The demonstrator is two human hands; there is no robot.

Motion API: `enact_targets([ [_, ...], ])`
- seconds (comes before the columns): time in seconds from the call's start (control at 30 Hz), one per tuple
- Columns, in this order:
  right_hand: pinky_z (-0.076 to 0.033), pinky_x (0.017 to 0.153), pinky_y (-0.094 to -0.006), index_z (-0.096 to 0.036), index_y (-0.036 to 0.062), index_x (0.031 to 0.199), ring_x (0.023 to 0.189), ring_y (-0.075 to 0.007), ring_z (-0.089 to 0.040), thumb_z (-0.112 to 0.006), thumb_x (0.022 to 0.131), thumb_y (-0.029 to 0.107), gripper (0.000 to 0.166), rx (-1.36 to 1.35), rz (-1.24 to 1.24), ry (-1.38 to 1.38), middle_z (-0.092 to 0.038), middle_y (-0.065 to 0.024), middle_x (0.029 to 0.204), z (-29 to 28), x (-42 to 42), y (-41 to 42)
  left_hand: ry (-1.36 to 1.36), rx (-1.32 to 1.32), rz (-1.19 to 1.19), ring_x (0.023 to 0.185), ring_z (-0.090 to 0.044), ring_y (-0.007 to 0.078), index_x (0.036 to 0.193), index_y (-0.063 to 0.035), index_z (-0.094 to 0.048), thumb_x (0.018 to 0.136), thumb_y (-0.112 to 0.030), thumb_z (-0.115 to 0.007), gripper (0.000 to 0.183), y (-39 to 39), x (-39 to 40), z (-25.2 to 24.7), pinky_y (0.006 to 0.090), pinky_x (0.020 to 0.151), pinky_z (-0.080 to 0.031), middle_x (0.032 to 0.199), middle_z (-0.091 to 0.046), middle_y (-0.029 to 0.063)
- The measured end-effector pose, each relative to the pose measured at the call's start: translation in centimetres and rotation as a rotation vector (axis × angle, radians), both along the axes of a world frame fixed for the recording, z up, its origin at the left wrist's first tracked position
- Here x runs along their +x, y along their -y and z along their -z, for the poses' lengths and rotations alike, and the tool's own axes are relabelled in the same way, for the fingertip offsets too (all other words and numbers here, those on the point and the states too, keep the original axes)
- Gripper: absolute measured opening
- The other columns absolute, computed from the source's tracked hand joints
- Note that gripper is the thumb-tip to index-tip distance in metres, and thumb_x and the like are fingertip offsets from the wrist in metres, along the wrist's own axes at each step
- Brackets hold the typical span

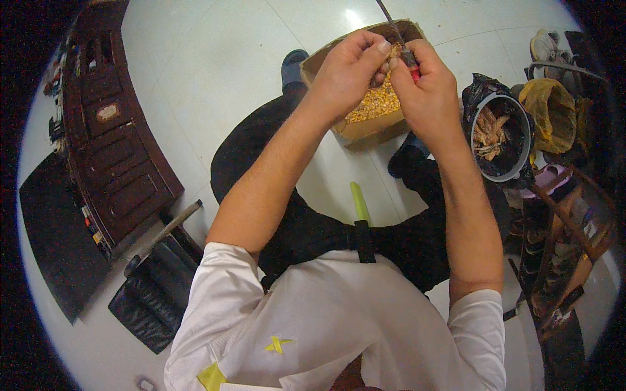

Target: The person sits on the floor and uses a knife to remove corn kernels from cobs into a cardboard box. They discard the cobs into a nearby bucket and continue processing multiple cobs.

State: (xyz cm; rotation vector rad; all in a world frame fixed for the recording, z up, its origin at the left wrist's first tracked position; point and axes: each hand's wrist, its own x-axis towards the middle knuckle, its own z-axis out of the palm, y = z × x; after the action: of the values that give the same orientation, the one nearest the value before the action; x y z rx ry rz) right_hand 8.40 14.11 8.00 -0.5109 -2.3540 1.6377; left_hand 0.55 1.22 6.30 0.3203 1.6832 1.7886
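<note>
Both hands meet over a cardboard box (376, 128) that holds loose yellow corn kernels (374, 105). In my right hand (425, 83) is a long thin metal tool, perhaps a screwdriver (397, 33), with a dark and red handle; its shaft points up and away from me. My left hand (354, 68) has its thumb and fingers curled around the end of a small corn cob (395, 53), mostly hidden between the hands. The right thumb lies against the same piece.
To the right stand a lined bin (519, 168) holding husks or cobs, a yellow plastic bag (547, 115) and a rack with shoes (547, 229). A dark wooden cabinet (127, 161) and a black leather seat (151, 293) are at left.
</note>
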Motion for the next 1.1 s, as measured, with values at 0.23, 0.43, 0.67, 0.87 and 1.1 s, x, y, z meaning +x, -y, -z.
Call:
enact_targets([
  [0.23,-0.05,0.062,-0.0364,-0.059,0.0019,0.091,0.066,-0.0181,-0.061,-0.065,0.094,0.021,0.021,0.016,-0.024,-0.038,-0.063,-0.0102,0.074,1.2,-0.2,0.2,0.233,0.11,0.083,0.072,-0.052,0.0058,0.107,-0.0049,-0.058,0.103,-0.031,-0.056,0.027,1.0,-0.7,0.4,0.021,0.066,-0.044,0.084,-0.057,-0.0024],
  [0.43,-0.037,0.048,-0.0251,-0.057,0.0086,0.094,0.053,-0.0077,-0.046,-0.061,0.098,0.021,0.013,-0.833,-0.141,0.176,-0.05,0.0024,0.066,-0.1,0.4,-1.2,-0.031,-0.033,0.132,0.072,-0.051,0.0067,0.109,-0.005,-0.06,0.102,-0.033,-0.058,0.029,0.6,-0.7,-1.5,0.023,0.066,-0.044,0.082,-0.057,-0.0021],
  [0.67,-0.03,0.048,-0.0228,-0.05,0.0107,0.098,0.052,-0.0065,-0.035,-0.052,0.103,0.018,0.009,-1.335,-0.225,0.067,-0.036,0.0065,0.062,-0.5,2.0,-1.4,-0.138,0.036,0.144,0.079,-0.056,0.0073,0.107,-0.0019,-0.061,0.102,-0.029,-0.059,0.027,0.1,-0.3,-1.4,0.0257,0.073,-0.048,0.087,-0.063,0.0003],
  [0.87,-0.029,0.047,-0.0225,-0.051,0.0094,0.097,0.051,-0.0056,-0.034,-0.052,0.103,0.018,0.011,-1.335,-0.115,0.042,-0.036,0.007,0.062,-1.3,2.6,-1.1,-0.407,-0.02,0.118,0.092,-0.06,0.012,0.11,-0.001,-0.06,0.1,-0.023,-0.059,0.023,-0.7,0.6,-1.0,0.0282,0.082,-0.05,0.099,-0.063,0.0035],
  [1.1,-0.028,0.046,-0.0228,-0.053,0.0096,0.096,0.05,-0.0059,-0.034,-0.051,0.103,0.019,0.012,-1.333,-0.078,0.06,-0.035,0.0074,0.061,-1.3,2.8,-1.1,-0.469,-0.021,0.167,0.098,-0.061,0.016,0.111,-0.0008,-0.06,0.099,-0.019,-0.06,0.022,-0.5,0.3,-1.8,0.0307,0.088,-0.05,0.105,-0.066,0.0082],
])
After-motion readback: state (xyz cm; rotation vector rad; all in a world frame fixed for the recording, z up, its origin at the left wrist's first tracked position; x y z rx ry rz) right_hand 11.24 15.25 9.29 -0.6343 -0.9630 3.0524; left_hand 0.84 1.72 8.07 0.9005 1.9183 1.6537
